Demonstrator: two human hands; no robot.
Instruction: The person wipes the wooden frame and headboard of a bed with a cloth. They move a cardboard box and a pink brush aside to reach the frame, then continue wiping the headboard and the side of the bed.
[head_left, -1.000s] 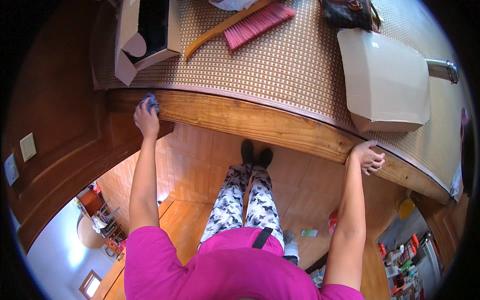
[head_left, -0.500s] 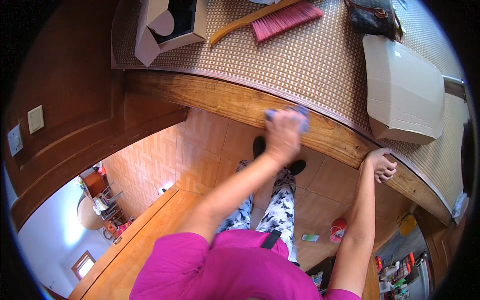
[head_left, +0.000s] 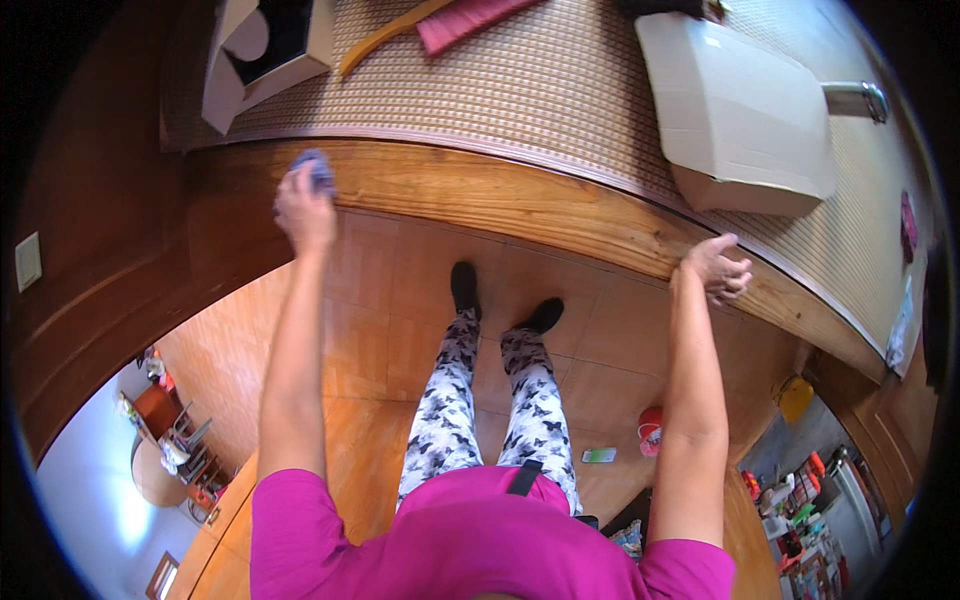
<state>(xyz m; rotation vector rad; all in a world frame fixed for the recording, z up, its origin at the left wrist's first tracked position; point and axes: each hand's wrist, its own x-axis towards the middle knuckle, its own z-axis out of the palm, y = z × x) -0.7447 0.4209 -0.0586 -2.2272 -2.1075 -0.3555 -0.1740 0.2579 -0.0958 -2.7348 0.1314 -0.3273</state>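
A crumpled blue-purple cloth (head_left: 315, 172) is bunched in my left hand (head_left: 305, 210), whose fingers are closed over it. That hand presses it to the left end of a long varnished wooden board (head_left: 500, 195), near the dark wood panel. Far to the right, my right hand (head_left: 715, 270) rests against the same board with its fingers loosely bent and apart, holding nothing. Just beyond that hand, a pale cardboard box (head_left: 740, 115) lies on a woven checked mat (head_left: 520, 110) that covers the surface behind the board.
An open cardboard box (head_left: 265, 60) with a dark inside stands on the mat at the far left. Beside it lies a pink-bristled brush (head_left: 470, 22) with a wooden handle. On the tiled floor are a red bucket (head_left: 650, 430) and a small green-and-white flat item (head_left: 599, 455).
My left hand has slid the cloth along the board from the middle to its left end. The right hand stays at the board. The whole view has shifted somewhat.
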